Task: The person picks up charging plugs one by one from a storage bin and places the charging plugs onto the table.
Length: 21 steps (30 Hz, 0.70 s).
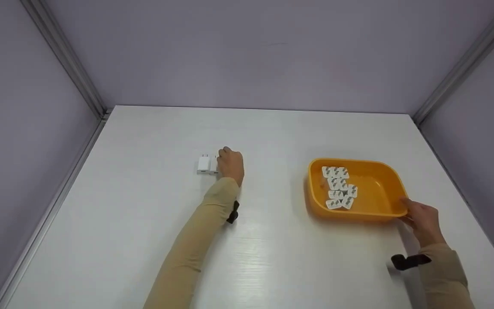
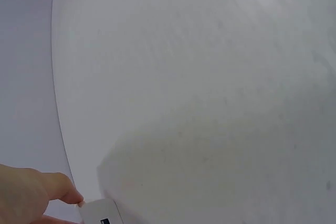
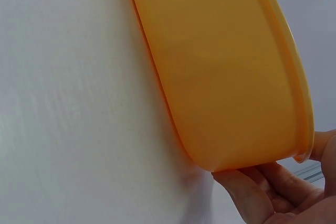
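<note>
Over on the white table (image 1: 272, 137), the left hand (image 1: 231, 166) has its fingers curled, thumb and fingertip apparently pinching one white USB wall charger (image 1: 214, 165); I can't tell how its remaining fingers lie. That charger sits just beside a second charger (image 1: 203, 164), both with ports facing the person, an arrangement that probably leaves its outer side free for the grip. Off to the right, the right hand (image 1: 425, 221) clasps the near right corner of an orange plastic tray (image 1: 375, 193), thumb at the rim and fingers curled against the wall outside, presumably to steady it without crowding what's inside. Small white pieces with grey marks (image 1: 334, 183) cluster in the tray's left half, perhaps because that side lies nearer the left hand; whether the base is raised at all, I can't make out
</note>
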Tool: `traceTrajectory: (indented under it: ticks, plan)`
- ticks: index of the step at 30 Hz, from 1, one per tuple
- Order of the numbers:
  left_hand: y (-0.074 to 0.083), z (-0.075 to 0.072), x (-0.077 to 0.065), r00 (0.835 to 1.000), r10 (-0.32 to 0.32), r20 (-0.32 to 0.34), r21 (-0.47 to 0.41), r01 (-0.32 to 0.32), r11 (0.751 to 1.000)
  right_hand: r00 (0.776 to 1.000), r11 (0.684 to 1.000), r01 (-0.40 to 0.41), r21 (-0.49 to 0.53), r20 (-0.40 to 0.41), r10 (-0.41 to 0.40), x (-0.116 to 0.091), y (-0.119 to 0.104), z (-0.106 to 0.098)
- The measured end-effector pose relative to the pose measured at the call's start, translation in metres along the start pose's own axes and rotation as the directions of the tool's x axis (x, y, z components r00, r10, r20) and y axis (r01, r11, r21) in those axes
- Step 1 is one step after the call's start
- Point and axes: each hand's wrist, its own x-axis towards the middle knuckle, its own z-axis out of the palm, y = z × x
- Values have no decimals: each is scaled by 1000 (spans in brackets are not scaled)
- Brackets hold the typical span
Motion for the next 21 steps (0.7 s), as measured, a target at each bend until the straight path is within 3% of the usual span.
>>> traceTrajectory:
  ticks: [5, 21]
  plan:
    - [0, 0, 0, 999, 38, -36, 1, -38, 999, 999, 999, -31, -40, -15, 30, 0, -2, 2]
    - [18, -2, -12, 980, 172, -98, -15, -174, 985, 1000, 1000, -23, 0, -12, 23, -1, -1, 2]
